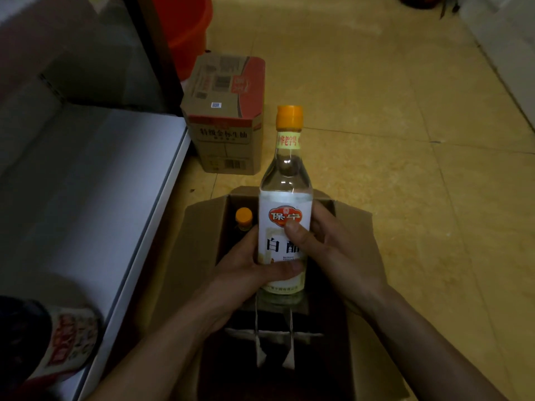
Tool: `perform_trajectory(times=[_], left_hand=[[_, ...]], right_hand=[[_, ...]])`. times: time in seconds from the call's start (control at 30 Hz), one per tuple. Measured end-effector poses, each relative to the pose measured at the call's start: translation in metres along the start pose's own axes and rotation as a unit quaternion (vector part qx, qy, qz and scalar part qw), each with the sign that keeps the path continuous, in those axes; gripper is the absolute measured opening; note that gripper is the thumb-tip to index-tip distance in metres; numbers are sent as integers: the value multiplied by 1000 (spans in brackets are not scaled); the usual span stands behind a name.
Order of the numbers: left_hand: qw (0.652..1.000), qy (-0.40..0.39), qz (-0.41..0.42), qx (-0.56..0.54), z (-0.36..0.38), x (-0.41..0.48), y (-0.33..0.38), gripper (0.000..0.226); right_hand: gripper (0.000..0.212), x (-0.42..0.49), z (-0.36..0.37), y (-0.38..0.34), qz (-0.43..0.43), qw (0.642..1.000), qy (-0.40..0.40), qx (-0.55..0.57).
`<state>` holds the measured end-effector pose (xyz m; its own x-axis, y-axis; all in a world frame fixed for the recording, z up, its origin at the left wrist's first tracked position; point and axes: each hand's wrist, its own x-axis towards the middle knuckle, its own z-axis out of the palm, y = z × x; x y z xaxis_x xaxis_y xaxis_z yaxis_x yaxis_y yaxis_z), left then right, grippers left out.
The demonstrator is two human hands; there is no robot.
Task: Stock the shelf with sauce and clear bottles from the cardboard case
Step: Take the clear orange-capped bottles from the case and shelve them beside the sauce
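Observation:
A clear bottle (285, 180) with an orange cap and a white label stands upright above the open cardboard case (199, 233). My left hand (246, 266) grips its lower part from the left, thumb across the label's bottom. My right hand (324, 241) grips it from the right, thumb pressed on the label's front. One more orange-capped bottle (243, 219) stands in the case's far left corner. White cardboard dividers (275, 334) lie in the dark case below the held bottle. The white shelf (86, 183) runs along the left.
A closed cardboard box (228, 111) with printed text stands on the tiled floor beyond the case. A red bucket (185, 27) sits behind it. A dark bottle with a red and white label (58, 337) lies at the lower left on the shelf.

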<state>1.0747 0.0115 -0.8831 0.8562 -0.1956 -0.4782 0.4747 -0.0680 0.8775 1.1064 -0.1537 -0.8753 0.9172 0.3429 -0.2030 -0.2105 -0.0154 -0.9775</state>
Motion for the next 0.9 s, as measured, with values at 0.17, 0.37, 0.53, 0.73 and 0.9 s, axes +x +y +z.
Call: perform_trajectory(times=[0.17, 0.37, 0.53, 0.73, 0.9], left_hand=[[999, 15, -16, -29, 2, -14, 11, 60], [995, 58, -40, -72, 12, -40, 9, 74], [992, 76, -63, -83, 27, -69, 1, 71], [988, 75, -63, -119, 37, -100, -1, 71], [987, 78, -72, -121, 49, -134, 6, 71]], right_hand=[[44, -5, 14, -16, 24, 998, 37, 36], [52, -29, 39, -23, 71, 992, 93, 52], [52, -58, 48, -27, 109, 985, 108, 75], [45, -84, 60, -37, 119, 982, 127, 70], [47, -116, 64, -52, 120, 984, 116, 66]])
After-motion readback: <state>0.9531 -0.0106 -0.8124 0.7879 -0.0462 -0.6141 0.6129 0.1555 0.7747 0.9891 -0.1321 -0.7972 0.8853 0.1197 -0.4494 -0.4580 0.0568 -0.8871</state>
